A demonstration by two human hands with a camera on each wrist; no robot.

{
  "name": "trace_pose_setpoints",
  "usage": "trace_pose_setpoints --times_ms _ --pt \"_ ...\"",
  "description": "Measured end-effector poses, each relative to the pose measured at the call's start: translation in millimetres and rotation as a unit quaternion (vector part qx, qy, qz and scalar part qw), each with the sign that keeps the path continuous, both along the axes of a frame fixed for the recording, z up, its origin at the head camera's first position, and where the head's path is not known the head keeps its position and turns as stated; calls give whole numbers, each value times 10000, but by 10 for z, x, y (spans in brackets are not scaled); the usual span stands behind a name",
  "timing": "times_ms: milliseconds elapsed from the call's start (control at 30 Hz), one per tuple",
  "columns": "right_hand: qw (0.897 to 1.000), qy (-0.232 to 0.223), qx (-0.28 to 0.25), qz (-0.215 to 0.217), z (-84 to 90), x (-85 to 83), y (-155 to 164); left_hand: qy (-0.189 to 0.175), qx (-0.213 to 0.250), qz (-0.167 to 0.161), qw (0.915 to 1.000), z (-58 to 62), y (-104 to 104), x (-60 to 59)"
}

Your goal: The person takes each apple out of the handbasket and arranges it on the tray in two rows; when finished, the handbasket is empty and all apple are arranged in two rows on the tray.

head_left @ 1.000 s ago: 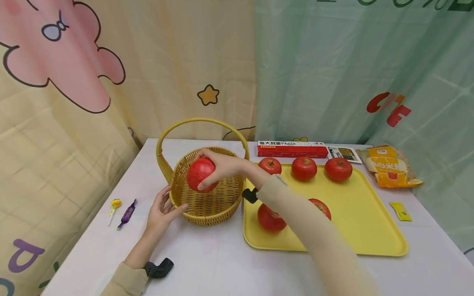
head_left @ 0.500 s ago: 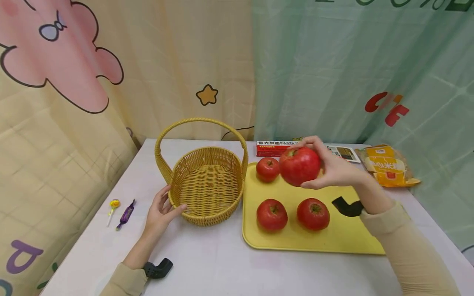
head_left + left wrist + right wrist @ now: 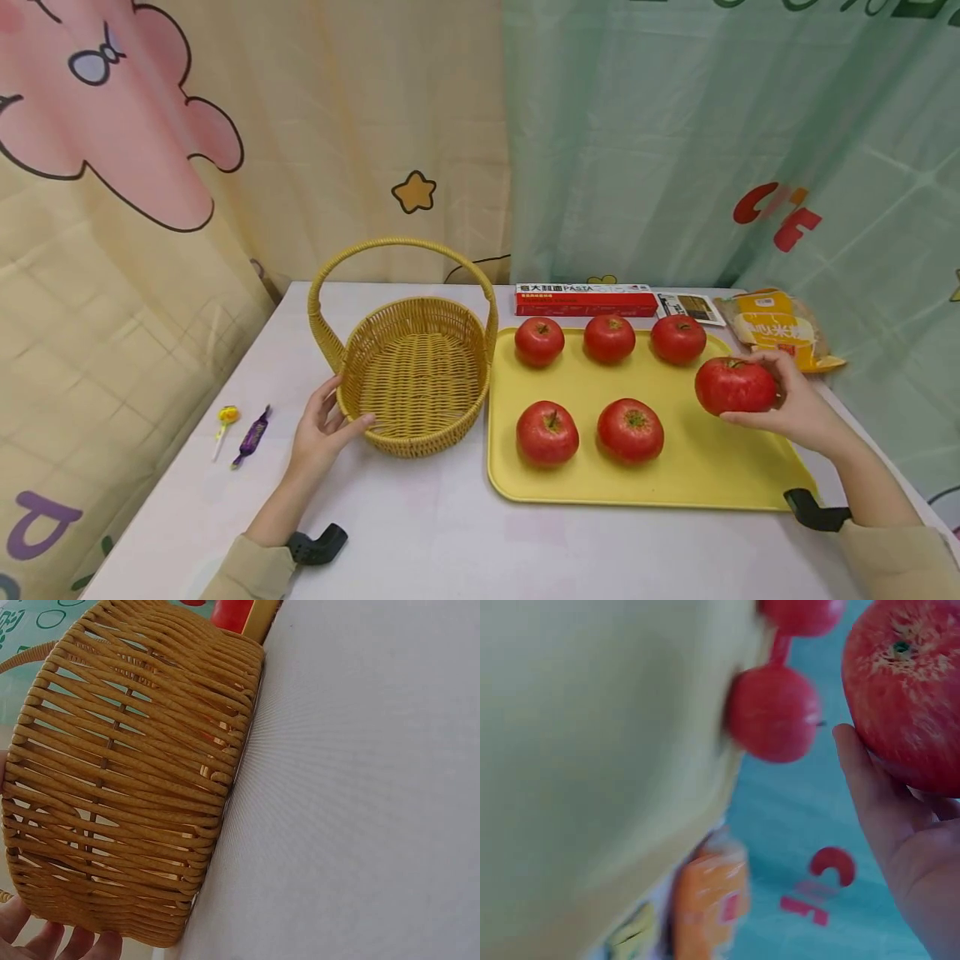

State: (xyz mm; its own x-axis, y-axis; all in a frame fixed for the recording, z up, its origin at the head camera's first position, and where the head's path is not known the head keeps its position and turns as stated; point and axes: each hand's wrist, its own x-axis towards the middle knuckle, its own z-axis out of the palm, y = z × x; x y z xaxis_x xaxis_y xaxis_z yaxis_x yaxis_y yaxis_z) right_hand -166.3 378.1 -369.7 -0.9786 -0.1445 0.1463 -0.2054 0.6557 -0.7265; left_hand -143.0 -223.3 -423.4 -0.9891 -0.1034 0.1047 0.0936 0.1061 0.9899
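My right hand (image 3: 798, 408) holds a red apple (image 3: 735, 387) above the right part of a yellow tray (image 3: 570, 492), thumb on its near side. In the right wrist view the apple (image 3: 911, 690) appears apart from the tray surface. Three apples stand along the tray's back: one left (image 3: 539, 342), one middle (image 3: 609, 339), one right (image 3: 678, 339). Two more, a left one (image 3: 547, 434) and a right one (image 3: 631, 431), sit in front. My left hand (image 3: 318, 433) grips the near left side of a wicker basket (image 3: 420, 446), whose visible inside holds nothing.
A red pasta box (image 3: 585, 304) and a small picture card (image 3: 688, 309) lie behind the tray. An orange-and-clear food bag (image 3: 780, 329) is at the back right. A lollipop (image 3: 225, 425) and a purple wrapped candy (image 3: 251, 437) lie left of the basket.
My right hand has carried the apple from over the basket rightward across the tray to its right part, lowering it. My left hand stays at the basket.
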Motion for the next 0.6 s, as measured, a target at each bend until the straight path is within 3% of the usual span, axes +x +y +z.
trace_pose_setpoints --times_ms 267,600 --pt "9977 -524 364 225 -336 95 168 -37 82 -4 10000 -18 -9 -16" --pt "9967 -603 441 317 -414 147 71 -26 90 -27 10000 -11 5 -6"
